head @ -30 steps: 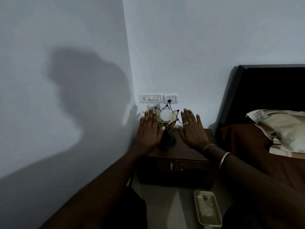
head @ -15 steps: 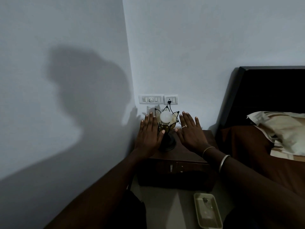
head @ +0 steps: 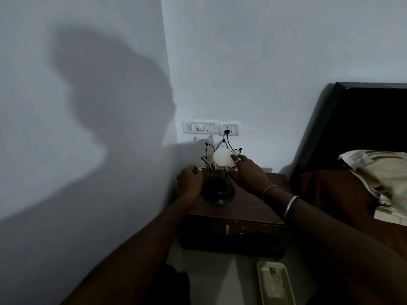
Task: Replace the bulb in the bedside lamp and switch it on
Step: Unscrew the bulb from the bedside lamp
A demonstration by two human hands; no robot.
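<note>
A small bedside lamp (head: 218,190) with a dark round base and a petal-shaped glass shade stands on a dark wooden nightstand (head: 246,208). A white bulb (head: 221,158) sits unlit in the shade. My left hand (head: 189,180) is curled into a loose fist just left of the shade, thumb pointing at it, with nothing visible inside. My right hand (head: 247,170) reaches in from the right. Its bent fingertips lie against the bulb's right side and a shade petal; I cannot tell whether it has a grip.
A switch panel (head: 198,128) and a socket (head: 229,128) holding the lamp's black plug are on the wall just above. A bed with a dark headboard (head: 361,119) and a pillow (head: 378,170) is on the right. A pale tray (head: 275,285) lies on the floor.
Both hands were flat with fingers spread on either side of the lamp. Now the left has curled into a fist and the right has bent its fingers onto the bulb's right side.
</note>
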